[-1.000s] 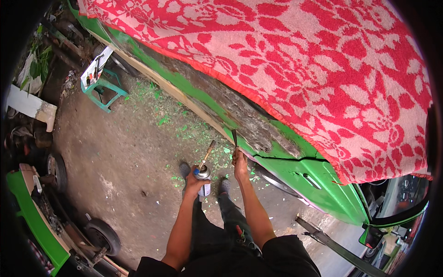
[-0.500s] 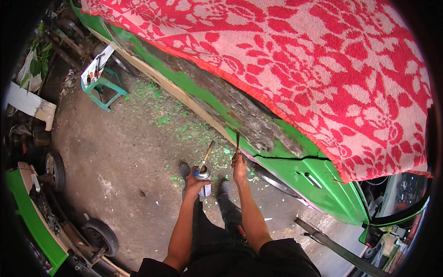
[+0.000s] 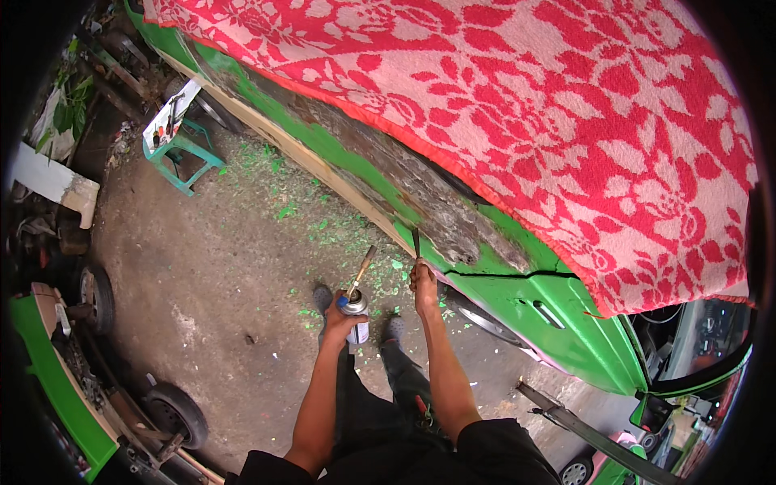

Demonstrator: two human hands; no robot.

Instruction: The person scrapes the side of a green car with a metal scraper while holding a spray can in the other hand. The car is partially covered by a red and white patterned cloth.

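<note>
My left hand [image 3: 338, 322] is wrapped round a gas torch [image 3: 356, 305], a silvery canister with a blue knob and a brass nozzle angled up and away to the right. In my right hand [image 3: 423, 284] is a scraper [image 3: 416, 241] with a dark, narrow blade. Its tip is at the lower edge of the green car body panel [image 3: 388, 194]; whether it touches I cannot tell. Above that edge runs a long stripped patch [image 3: 436, 212], brown and grey with rough edges. No flame can be seen at the nozzle.
A red and pink flowered blanket [image 3: 501, 121] covers the car's top. Green paint flakes [image 3: 287, 212] litter the ground. A green stool [image 3: 182, 153] bearing tools stands at the far left. Loose wheels [image 3: 176, 414] and a green panel [image 3: 61, 388] lie left; a long dark bar [image 3: 594, 436] is at right.
My right hand has shifted very slightly to the right, and the scraper's tip remains near the panel's edge. The torch in my left hand has hardly moved.
</note>
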